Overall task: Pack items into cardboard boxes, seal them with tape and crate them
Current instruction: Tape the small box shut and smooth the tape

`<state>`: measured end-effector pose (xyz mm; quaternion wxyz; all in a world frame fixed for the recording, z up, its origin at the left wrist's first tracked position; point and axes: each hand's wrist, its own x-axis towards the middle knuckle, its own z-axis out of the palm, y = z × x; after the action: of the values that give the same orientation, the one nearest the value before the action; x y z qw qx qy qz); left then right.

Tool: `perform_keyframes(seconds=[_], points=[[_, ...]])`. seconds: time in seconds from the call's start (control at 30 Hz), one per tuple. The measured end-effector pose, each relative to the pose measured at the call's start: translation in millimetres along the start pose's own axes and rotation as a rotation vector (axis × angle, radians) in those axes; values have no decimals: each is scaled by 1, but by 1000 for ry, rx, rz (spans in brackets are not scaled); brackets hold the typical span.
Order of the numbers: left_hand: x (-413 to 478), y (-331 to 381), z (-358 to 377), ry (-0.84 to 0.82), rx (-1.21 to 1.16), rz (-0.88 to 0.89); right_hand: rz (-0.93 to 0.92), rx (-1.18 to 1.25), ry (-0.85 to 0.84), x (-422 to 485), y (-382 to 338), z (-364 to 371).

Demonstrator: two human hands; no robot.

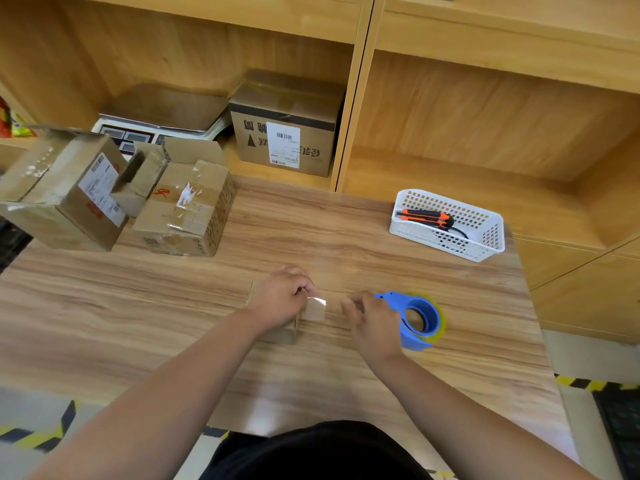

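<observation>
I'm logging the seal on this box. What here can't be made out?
Head view only.
Small box: top seam hidden under the left hand.
Tape strip: clear and motion-blurred; its ends are untraceable.
Right hand: blurred, so its grip on the tape dispenser is unclear.
Shipping label on the shelf box: print too small.

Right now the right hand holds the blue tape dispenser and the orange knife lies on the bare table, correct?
No. In the head view the orange knife lies inside the white basket, not on the bare table; the right hand does hold the blue tape dispenser.
</observation>
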<state>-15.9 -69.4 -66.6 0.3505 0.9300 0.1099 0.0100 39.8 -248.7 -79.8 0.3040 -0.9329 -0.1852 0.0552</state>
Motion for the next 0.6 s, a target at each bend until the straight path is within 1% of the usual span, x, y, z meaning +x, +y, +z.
perform_keyframes(seconds=[0.07, 0.1, 0.17, 0.23, 0.3, 0.43, 0.5, 0.6], points=[[0, 0, -1, -9, -3, 21, 171, 311, -174, -2, -25, 13], [1, 0, -2, -20, -3, 27, 248, 423, -207, -2, -34, 19], [0, -1, -4, -39, -2, 43, 397, 531, -203, 0, -43, 32], [1, -2, -5, -42, -5, 69, 494, 557, -173, 1, -46, 38], [0, -2, -5, -53, 6, 91, 545, 580, -123, 2, -47, 39], [-4, -9, -7, -62, 60, 143, 564, 603, -66, 1, -50, 42], [-7, -14, -6, -69, 150, 165, 556, 599, -35, 0, -52, 43], [-14, -22, -10, -45, 255, 24, 561, 548, -20, -4, -50, 52]])
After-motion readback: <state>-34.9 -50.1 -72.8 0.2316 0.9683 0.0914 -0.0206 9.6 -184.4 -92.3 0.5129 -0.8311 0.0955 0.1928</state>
